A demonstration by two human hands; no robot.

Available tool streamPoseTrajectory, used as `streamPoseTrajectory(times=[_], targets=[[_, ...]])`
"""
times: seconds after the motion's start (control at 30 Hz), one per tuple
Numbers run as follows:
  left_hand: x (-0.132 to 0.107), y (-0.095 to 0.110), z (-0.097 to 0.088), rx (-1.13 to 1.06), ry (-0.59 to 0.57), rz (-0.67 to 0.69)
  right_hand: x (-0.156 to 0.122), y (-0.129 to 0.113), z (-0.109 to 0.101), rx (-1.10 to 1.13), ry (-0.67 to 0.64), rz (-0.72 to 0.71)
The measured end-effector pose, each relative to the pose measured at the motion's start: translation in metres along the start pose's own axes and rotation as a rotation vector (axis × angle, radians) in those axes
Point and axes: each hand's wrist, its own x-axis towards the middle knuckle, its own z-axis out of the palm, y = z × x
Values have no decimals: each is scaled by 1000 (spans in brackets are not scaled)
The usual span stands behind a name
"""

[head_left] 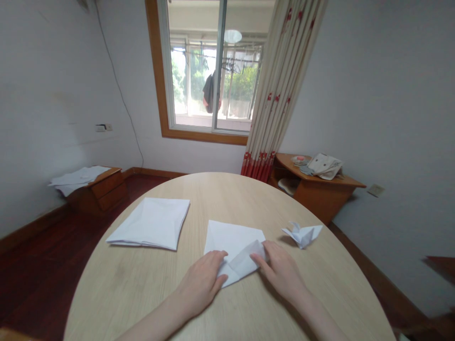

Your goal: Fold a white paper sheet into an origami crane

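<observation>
A white sheet of paper [232,237] lies on the round table in front of me, its near edge folded up into a slanting flap [245,260]. My left hand [202,277] is at the left end of that fold, its curled fingers and thumb holding the paper. At the right end, my right hand [284,272] grips the folded part, with the thumb on top of the flap and the fingers around its edge. Beyond the right hand sits a folded paper crane [303,234]. To the left is a stack of white paper [151,222].
The round wooden table [142,293] has a curved edge on both sides. Behind it on the left stands a low drawer cabinet [108,189] with papers on top. A corner shelf [316,189] holding a cloth bag [324,166] stands at the right, beside a curtain [280,90].
</observation>
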Motion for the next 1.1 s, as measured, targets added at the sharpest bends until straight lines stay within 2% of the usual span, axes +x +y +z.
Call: streamPoseTrajectory(times=[0.4,0.83,1.1], targets=[[-1,-2,0,187,-52,169,0,0,10,-32,50,2],[-2,-6,3,207,-65,177,-4,-6,28,-78,117,-125],[-2,-4,3,234,-52,179,-10,-17,33,-178,33,-228]])
